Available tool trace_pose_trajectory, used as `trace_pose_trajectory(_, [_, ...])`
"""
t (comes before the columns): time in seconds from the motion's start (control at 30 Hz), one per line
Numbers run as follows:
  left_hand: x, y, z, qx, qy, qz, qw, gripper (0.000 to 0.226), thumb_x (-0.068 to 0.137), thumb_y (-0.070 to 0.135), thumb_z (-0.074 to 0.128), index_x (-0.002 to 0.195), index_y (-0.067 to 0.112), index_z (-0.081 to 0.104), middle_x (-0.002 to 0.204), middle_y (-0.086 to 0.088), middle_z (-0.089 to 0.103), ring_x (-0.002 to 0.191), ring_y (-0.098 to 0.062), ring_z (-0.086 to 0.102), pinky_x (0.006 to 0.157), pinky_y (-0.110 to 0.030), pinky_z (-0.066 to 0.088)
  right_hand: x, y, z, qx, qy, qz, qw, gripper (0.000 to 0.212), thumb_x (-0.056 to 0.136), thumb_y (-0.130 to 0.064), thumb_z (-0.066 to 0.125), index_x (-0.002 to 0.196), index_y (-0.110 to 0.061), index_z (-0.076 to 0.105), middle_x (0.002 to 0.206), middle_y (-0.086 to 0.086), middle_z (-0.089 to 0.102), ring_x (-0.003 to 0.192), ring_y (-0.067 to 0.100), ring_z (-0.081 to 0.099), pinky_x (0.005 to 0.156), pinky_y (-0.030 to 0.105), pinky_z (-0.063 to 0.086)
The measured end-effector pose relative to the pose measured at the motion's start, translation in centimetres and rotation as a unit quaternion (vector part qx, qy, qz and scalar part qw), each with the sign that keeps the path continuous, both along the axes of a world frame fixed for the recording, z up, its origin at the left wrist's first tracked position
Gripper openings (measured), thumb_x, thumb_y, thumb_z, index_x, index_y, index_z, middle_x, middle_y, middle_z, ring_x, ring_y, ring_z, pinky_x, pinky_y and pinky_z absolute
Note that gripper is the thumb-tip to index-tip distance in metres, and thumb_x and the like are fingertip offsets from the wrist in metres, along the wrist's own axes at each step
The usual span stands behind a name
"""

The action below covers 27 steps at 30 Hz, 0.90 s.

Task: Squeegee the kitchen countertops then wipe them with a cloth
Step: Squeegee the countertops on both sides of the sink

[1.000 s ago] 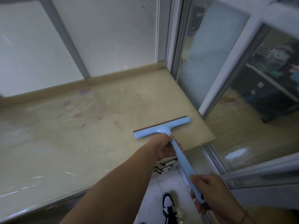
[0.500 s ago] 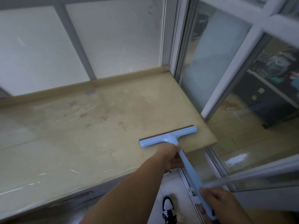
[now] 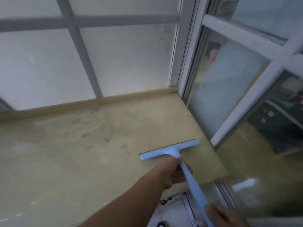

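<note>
A light blue squeegee [image 3: 170, 149] with a dark rubber blade lies blade-down on the beige countertop [image 3: 82, 161], near its right end. My left hand [image 3: 173, 172] grips the handle just below the head. My right hand [image 3: 227, 217] grips the far end of the long handle at the bottom right, off the counter's front edge. Faint reddish stains [image 3: 106, 140] mark the counter left of the blade. No cloth is in view.
Frosted window panes [image 3: 123, 59] with grey bars rise behind the counter. A white-framed glass door [image 3: 232, 89] bounds the counter on the right. White floor tiles [image 3: 170, 213] show below the front edge.
The squeegee head has moved farther onto the counter, away from the front edge, and both hands followed it. The view has tilted up toward the window.
</note>
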State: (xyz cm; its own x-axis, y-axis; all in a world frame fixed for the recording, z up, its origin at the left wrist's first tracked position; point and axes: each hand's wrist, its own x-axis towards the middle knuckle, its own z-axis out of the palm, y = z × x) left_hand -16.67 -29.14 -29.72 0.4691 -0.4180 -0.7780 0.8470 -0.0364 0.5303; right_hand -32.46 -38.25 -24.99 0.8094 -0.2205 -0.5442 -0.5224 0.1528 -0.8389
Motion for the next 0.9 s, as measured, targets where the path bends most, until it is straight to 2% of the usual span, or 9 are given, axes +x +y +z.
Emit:
trace_pose_trajectory(0.07, [4.0, -0.4, 0.7, 0.01, -0.03, 0.039, 0.999, 0.022, 0.102, 0.022, 0.045, 0.091, 0.006, 0.056, 0.072, -0.009, 0.064, 0.056, -0.017, 0.065, 0.049, -0.027, 0.056, 3.2, -0.6, 0.1, -0.045, 0.033, 0.023, 0.998, 0.043, 0.087, -0.034, 0.069, 0.053, -0.008, 0.07, 0.055, 0.016, 0.067, 0.05, 0.019, 0.061, 0.052, 0.029, 0.048])
trace_pose_trajectory(0.1, [5.9, -0.9, 1.2, 0.015, -0.046, 0.053, 0.997, 0.02, 0.102, 0.021, 0.045, 0.092, 0.006, 0.054, 0.074, -0.009, 0.062, 0.056, -0.018, 0.064, 0.046, -0.026, 0.055, 5.1, -1.1, -0.4, -0.06, 0.025, 0.011, 0.998, 0.045, 0.094, -0.024, 0.062, 0.053, -0.005, 0.067, 0.053, 0.019, 0.063, 0.041, 0.027, 0.055, 0.045, 0.029, 0.043])
trace_pose_trajectory(0.13, [7.8, -1.4, 1.5, 0.023, -0.057, 0.066, 0.996, 0.019, 0.102, 0.021, 0.045, 0.092, 0.007, 0.052, 0.076, -0.009, 0.061, 0.058, -0.018, 0.063, 0.043, -0.026, 0.054, 7.0, -1.5, -0.5, -0.073, 0.025, -0.002, 0.997, 0.045, 0.095, -0.019, 0.059, 0.054, -0.003, 0.064, 0.051, 0.022, 0.058, 0.038, 0.025, 0.051, 0.04, 0.027, 0.039])
trace_pose_trajectory(0.2, [11.4, -2.5, 2.1, 0.035, -0.082, 0.071, 0.994, 0.017, 0.101, 0.021, 0.046, 0.091, 0.008, 0.05, 0.078, -0.008, 0.059, 0.061, -0.019, 0.06, 0.04, -0.025, 0.053, 11.4, -1.6, -1.1, -0.08, 0.007, -0.012, 0.997, 0.041, 0.096, -0.019, 0.058, 0.06, 0.0, 0.063, 0.054, 0.019, 0.057, 0.037, 0.023, 0.047, 0.037, 0.024, 0.037])
trace_pose_trajectory(0.43, [23.1, -6.5, 1.9, 0.06, -0.124, 0.067, 0.988, 0.027, 0.101, 0.016, 0.047, 0.121, -0.002, 0.049, 0.079, -0.009, 0.059, 0.061, -0.019, 0.06, 0.038, -0.025, 0.052, 23.8, -5.3, -2.7, -0.065, -0.004, -0.031, 0.997, 0.027, 0.098, -0.022, 0.055, 0.084, -0.002, 0.064, 0.061, 0.01, 0.059, 0.038, 0.018, 0.049, 0.037, 0.021, 0.038])
trace_pose_trajectory(0.7, [29.2, -7.8, -1.0, 0.072, -0.123, 0.084, 0.986, 0.016, 0.102, 0.017, 0.044, 0.093, 0.005, 0.05, 0.075, -0.008, 0.058, 0.061, -0.017, 0.059, 0.038, -0.024, 0.051, 30.5, -6.9, -4.4, -0.097, 0.026, 0.005, 0.995, 0.026, 0.099, -0.026, 0.054, 0.08, -0.01, 0.063, 0.063, 0.01, 0.06, 0.037, 0.016, 0.048, 0.037, 0.019, 0.037])
trace_pose_trajectory(0.77, [30.0, -7.9, -1.6, 0.064, -0.125, 0.075, 0.987, 0.017, 0.102, 0.017, 0.045, 0.092, 0.004, 0.05, 0.074, -0.008, 0.06, 0.062, -0.017, 0.059, 0.046, -0.026, 0.055, 30.9, -7.0, -4.7, -0.102, 0.036, 0.006, 0.994, 0.026, 0.099, -0.025, 0.054, 0.079, -0.009, 0.062, 0.063, 0.01, 0.061, 0.037, 0.017, 0.05, 0.037, 0.02, 0.039])
trace_pose_trajectory(0.83, [30.1, -7.7, -2.3, 0.063, -0.119, 0.062, 0.989, 0.022, 0.101, 0.017, 0.046, 0.086, 0.002, 0.052, 0.065, -0.007, 0.063, 0.06, -0.017, 0.06, 0.061, -0.028, 0.057, 30.7, -6.8, -5.1, -0.102, 0.046, 0.007, 0.994, 0.029, 0.099, -0.025, 0.053, 0.077, -0.008, 0.061, 0.06, 0.01, 0.059, 0.036, 0.017, 0.048, 0.036, 0.019, 0.038])
trace_pose_trajectory(0.9, [29.6, -7.7, -2.7, 0.067, -0.109, 0.05, 0.991, 0.026, 0.101, 0.018, 0.046, 0.081, 0.002, 0.052, 0.059, -0.006, 0.064, 0.052, -0.016, 0.063, 0.056, -0.028, 0.057, 30.2, -6.6, -5.3, -0.105, 0.057, 0.005, 0.993, 0.032, 0.099, -0.024, 0.053, 0.073, -0.006, 0.06, 0.057, 0.01, 0.057, 0.033, 0.017, 0.046, 0.035, 0.018, 0.036])
